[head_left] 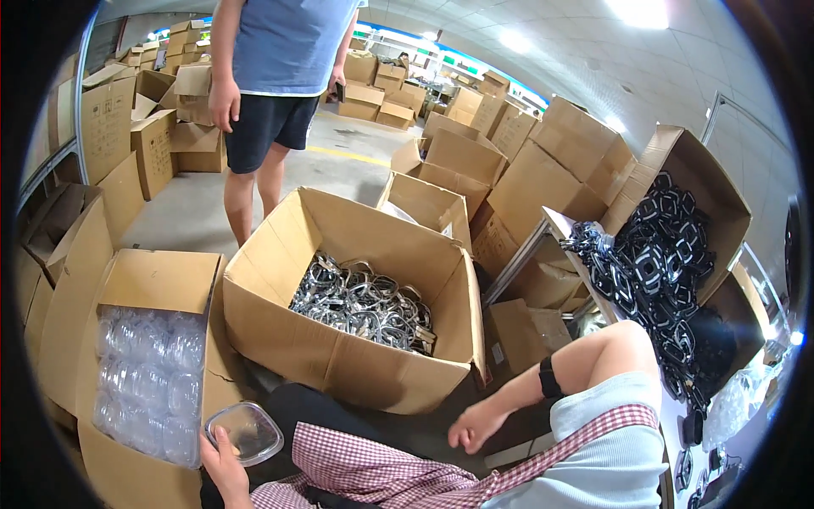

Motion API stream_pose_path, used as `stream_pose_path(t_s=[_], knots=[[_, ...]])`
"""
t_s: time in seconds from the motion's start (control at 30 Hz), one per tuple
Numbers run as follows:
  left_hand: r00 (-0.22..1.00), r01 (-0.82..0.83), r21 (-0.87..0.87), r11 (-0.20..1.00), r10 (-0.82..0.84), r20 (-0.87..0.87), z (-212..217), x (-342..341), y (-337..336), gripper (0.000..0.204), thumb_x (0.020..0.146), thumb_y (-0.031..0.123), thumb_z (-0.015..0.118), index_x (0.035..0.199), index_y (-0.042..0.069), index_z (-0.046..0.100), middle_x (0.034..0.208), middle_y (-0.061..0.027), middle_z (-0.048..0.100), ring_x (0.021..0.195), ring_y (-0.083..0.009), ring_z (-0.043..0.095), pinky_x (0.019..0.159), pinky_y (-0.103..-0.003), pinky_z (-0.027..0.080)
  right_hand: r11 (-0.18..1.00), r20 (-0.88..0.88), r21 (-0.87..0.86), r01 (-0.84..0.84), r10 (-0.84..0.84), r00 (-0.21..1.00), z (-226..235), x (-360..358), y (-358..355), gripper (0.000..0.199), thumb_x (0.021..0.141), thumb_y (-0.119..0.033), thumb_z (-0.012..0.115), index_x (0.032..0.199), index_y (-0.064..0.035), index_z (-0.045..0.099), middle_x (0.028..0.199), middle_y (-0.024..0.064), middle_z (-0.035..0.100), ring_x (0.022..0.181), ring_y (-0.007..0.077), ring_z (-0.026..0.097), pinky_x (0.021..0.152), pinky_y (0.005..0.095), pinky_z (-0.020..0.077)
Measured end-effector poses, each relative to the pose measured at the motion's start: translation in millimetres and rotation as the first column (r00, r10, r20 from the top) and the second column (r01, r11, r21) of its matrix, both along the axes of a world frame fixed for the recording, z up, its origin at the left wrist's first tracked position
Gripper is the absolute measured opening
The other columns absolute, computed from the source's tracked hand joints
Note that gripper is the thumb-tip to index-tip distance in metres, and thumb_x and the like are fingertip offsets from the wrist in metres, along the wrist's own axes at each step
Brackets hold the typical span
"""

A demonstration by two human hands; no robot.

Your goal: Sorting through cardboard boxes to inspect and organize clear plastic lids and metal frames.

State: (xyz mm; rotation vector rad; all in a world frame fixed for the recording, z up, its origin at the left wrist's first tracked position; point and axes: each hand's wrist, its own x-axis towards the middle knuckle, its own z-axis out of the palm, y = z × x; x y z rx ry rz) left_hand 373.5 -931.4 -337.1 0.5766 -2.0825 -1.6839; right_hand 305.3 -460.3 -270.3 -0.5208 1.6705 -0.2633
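Observation:
My left hand (224,465) is closed on the edge of a clear plastic container (264,443), with the thumb against its near side. That container is held low, beside a carton (217,373) packed with rows of similar clear plastic containers (142,382). Over my lap, to the right, hangs my right hand (477,424), its fingers curled in and nothing visible in them. Ahead of both hands stands a large open carton (339,360), partly filled with tangled bundles of grey and black cables (365,305).
A person (292,51) in a blue top and dark shorts stands behind the large carton. On the right, a tipped carton (653,161) spills black looped parts (657,254) onto a table (678,441). Stacked cartons (551,182) fill the background.

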Motion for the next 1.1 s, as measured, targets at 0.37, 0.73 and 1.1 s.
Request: stream_pose_path(t_s=[0.37, 0.73, 1.1], knots=[[0.998, -0.020, -0.001, 1.000, 0.020, -0.064, 5, -12, 5, 0.024, 0.100, 0.021, 0.051, 0.103, -0.002, 0.055, 0.083, -0.0067, 0.057, 0.068, -0.0142, 0.050, 0.062, -0.030, 0.042, 0.870, -0.927, 0.219, 0.442, 0.044, 0.372, 77, -159, -2, 0.087, 0.087, -0.020, 0.054, 0.156, -0.0178, 0.001, 0.084, 0.0172, 0.070, 0.076, 0.0343, 0.069, 0.068, 0.0456, 0.0544], [0.964, -0.172, -0.453, 0.875, 0.055, -0.259, -3, -10, -1, 0.026, 0.097, 0.016, 0.053, 0.110, -0.006, 0.055, 0.091, -0.0136, 0.061, 0.070, -0.0194, 0.059, 0.064, -0.032, 0.046, 0.775, -0.335, 0.366, 0.515, -0.407, 0.850, 21, -158, 85, 0.043, 0.085, -0.007, 0.042, 0.116, -0.0174, 0.070, 0.062, 0.0007, 0.055, 0.045, 0.0098, 0.047, 0.039, 0.0254, 0.0367], [0.990, -0.077, -0.025, 0.997, 0.074, -0.121, -2, -2, 0, 0.020, 0.096, 0.015, 0.054, 0.092, -0.005, 0.057, 0.069, -0.0102, 0.060, 0.055, -0.0191, 0.058, 0.053, -0.034, 0.045, 0.903, 0.503, 0.408, -0.133, -0.101, 0.858, -42, -72, 67, 0.044, 0.092, -0.013, 0.052, 0.135, -0.0066, 0.054, 0.067, -0.0005, 0.052, 0.055, 0.0077, 0.048, 0.047, 0.0241, 0.0389]])
